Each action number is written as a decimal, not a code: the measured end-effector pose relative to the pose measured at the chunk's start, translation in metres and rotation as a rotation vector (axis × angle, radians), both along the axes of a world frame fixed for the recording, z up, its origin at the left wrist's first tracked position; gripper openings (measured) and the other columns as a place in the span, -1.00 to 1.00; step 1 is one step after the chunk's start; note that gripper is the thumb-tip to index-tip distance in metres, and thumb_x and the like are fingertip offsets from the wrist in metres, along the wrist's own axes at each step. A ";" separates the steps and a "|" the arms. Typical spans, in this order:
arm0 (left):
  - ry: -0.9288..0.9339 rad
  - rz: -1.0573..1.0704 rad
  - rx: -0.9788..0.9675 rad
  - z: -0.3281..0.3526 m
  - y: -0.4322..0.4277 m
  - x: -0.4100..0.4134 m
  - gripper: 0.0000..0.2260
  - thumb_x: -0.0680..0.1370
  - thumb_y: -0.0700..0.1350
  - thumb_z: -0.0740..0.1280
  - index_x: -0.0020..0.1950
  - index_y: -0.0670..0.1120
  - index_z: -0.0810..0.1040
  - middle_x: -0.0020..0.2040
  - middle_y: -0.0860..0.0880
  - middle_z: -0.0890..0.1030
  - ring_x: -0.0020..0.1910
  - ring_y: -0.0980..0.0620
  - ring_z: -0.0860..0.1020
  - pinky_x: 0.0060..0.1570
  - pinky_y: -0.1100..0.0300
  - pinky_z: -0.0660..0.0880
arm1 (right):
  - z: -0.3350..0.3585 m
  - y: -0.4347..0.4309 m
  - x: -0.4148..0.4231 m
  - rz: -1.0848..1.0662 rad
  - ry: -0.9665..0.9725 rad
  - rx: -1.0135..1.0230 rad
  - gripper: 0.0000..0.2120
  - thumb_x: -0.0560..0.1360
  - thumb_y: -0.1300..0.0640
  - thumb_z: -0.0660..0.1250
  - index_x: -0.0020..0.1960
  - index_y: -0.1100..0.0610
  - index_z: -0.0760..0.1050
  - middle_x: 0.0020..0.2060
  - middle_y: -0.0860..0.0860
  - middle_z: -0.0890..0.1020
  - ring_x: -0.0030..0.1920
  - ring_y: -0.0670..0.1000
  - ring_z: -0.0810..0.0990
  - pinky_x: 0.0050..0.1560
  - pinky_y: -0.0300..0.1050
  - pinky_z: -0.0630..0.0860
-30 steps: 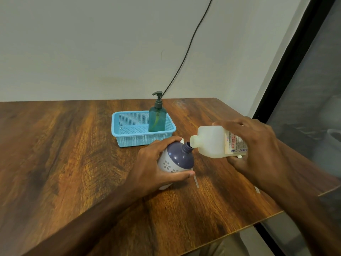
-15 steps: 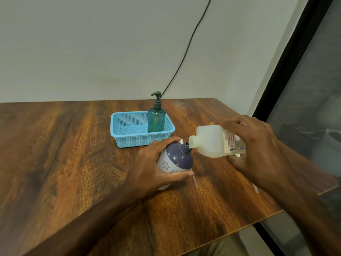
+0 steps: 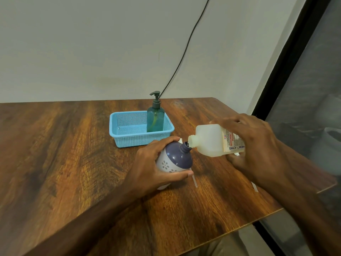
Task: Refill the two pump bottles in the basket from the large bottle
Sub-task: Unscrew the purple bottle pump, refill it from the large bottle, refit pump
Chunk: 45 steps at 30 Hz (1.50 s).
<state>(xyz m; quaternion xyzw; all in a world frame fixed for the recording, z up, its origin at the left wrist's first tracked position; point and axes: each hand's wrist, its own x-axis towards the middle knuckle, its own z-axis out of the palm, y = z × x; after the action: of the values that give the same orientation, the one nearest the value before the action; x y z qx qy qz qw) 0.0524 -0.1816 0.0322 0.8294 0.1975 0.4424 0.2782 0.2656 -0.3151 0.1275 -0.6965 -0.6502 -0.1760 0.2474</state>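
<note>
Wood-grain brown tabletop (image 3: 55, 154) stretches wide on the left. A light blue plastic mesh basket (image 3: 120, 134) sits mid-table, with a green rectangular pump bottle (image 3: 155, 120) upright in its right end. Just in front, the left hand (image 3: 151, 163) grips a tilted round purple-and-white bottle (image 3: 175, 159) with an open neck. The right hand (image 3: 256, 143) grasps a large translucent white labelled bottle (image 3: 208, 142) held sideways with its mouth at that neck, near the table's right edge.

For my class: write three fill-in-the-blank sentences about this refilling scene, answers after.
The right hand tips the large bottle toward the purple-topped bottle gripped by the ____.
Only ____ bottle, the green pump bottle, stands in the blue basket.
A black cable hangs down the ____ behind the table.
Missing words: left hand; one; wall.
</note>
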 end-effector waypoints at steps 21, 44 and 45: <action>0.004 0.013 0.014 0.000 0.000 0.000 -0.24 0.28 0.23 0.64 0.39 -0.01 0.53 0.24 0.14 0.63 0.20 0.23 0.58 0.20 0.33 0.52 | 0.003 0.002 0.001 0.020 -0.038 0.007 -0.26 0.20 0.21 0.62 0.33 -0.04 0.49 0.14 0.03 0.58 0.19 0.15 0.51 0.18 0.29 0.43; -0.003 0.003 0.007 0.002 -0.002 0.000 -0.25 0.28 0.21 0.64 0.39 -0.02 0.53 0.23 0.14 0.63 0.20 0.22 0.59 0.18 0.34 0.52 | 0.007 0.005 0.003 0.030 -0.072 -0.017 -0.30 0.22 0.21 0.59 0.33 -0.01 0.50 0.15 0.03 0.58 0.21 0.15 0.51 0.22 0.26 0.40; -0.003 0.002 0.006 0.002 -0.002 0.000 -0.25 0.28 0.21 0.64 0.39 -0.02 0.53 0.23 0.14 0.63 0.20 0.22 0.59 0.18 0.34 0.52 | 0.007 0.005 0.002 0.031 -0.076 -0.014 -0.30 0.22 0.22 0.59 0.33 0.00 0.51 0.15 0.03 0.59 0.20 0.15 0.51 0.22 0.25 0.40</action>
<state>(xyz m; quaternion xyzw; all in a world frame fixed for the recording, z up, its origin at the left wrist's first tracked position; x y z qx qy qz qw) 0.0523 -0.1837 0.0345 0.8295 0.1965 0.4443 0.2755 0.2681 -0.3103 0.1349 -0.6810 -0.6709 -0.1938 0.2203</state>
